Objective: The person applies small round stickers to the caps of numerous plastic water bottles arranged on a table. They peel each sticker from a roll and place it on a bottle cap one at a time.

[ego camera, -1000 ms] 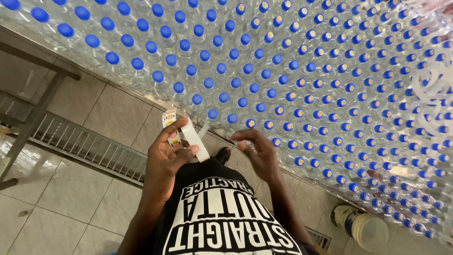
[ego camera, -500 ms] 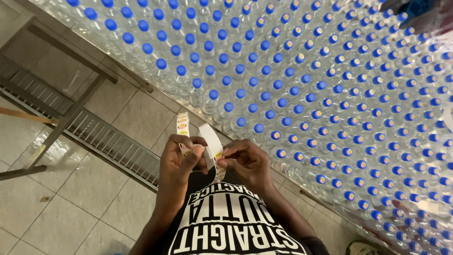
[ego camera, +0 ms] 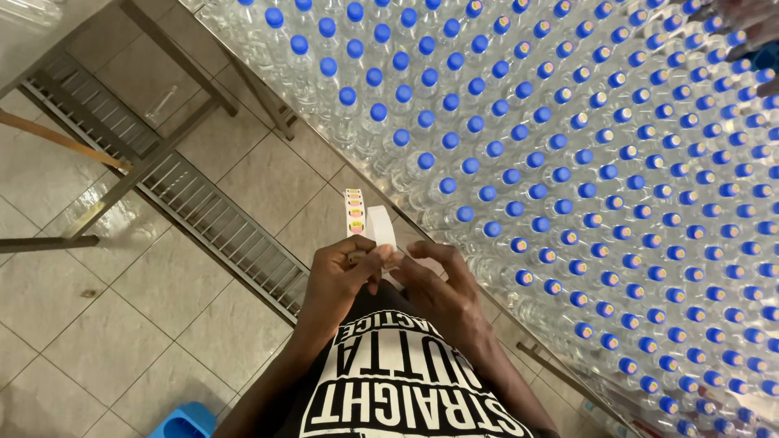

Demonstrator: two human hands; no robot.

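A view straight down from a person's head onto two bare hands held together in front of a black shirt with white lettering; the left hand (ego camera: 341,280) pinches the lower end of a strip of small round stickers (ego camera: 355,212) on white backing, the strip rising just above its fingers; the right hand (ego camera: 442,284) sits touching the left, fingertips curled in at the strip's loose white backing (ego camera: 381,227), apparently peeling or picking at a sticker, though whether one is already on a fingertip cannot be told.

Just beyond and to the right of the hands, a bench (ego camera: 560,373) carries a dense field of clear plastic bottles with blue caps (ego camera: 519,162); many caps (ego camera: 524,278) near and to the right of the right hand carry a small round yellow-and-pink sticker; the caps farther ahead and to the left of the hands, such as the rows of plain blue caps (ego camera: 398,97), show none.

Judged from this, the stickering looks partly done: a large share of caps are marked, a fair block remains bare.

Below the left hand lie a tiled floor (ego camera: 97,324), a long metal drain grate (ego camera: 211,219), and a blue object (ego camera: 191,422) at the bottom edge.
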